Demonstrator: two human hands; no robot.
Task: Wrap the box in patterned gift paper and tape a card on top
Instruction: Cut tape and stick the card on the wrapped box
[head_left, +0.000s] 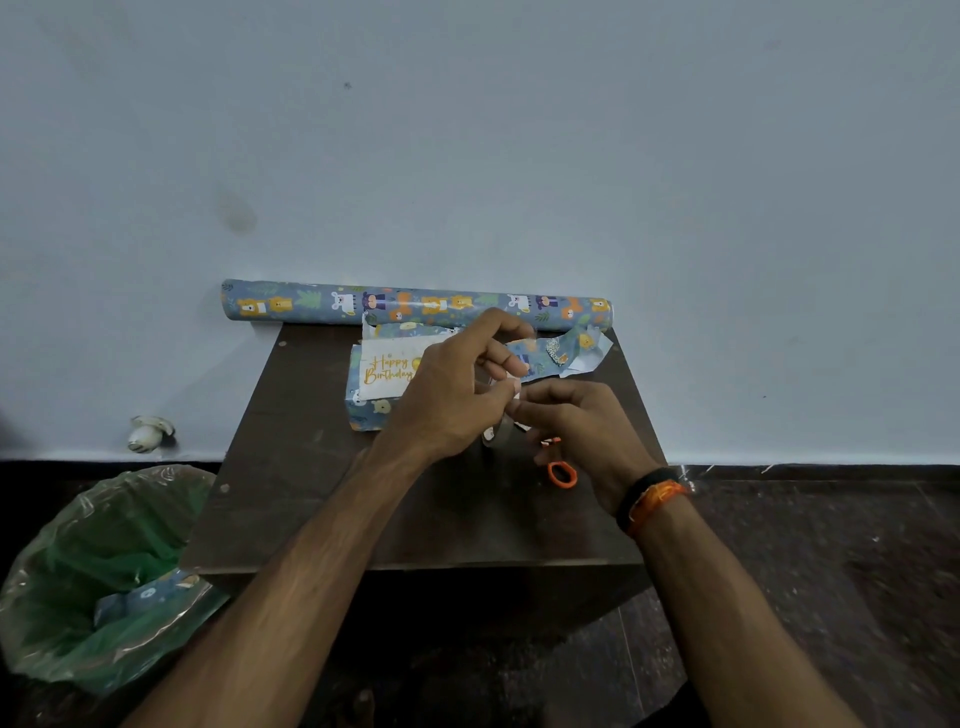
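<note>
Hands met at frame centre, left hand (447, 400) and right hand (576, 421) pinching tape (493, 434), card (387, 371) lying just upper left, nearer the left.

One text can be read: "Happy Birthday", in slanted orange-gold script over two lines on a white card (387, 370). The card lies on top of the wrapped box (363, 410), and the end of the second word runs under the left hand (447, 395), so its last letter is partly covered. The gift paper roll (415, 304) behind the box carries only animal and leaf pictures, with no lettering legible.
</note>
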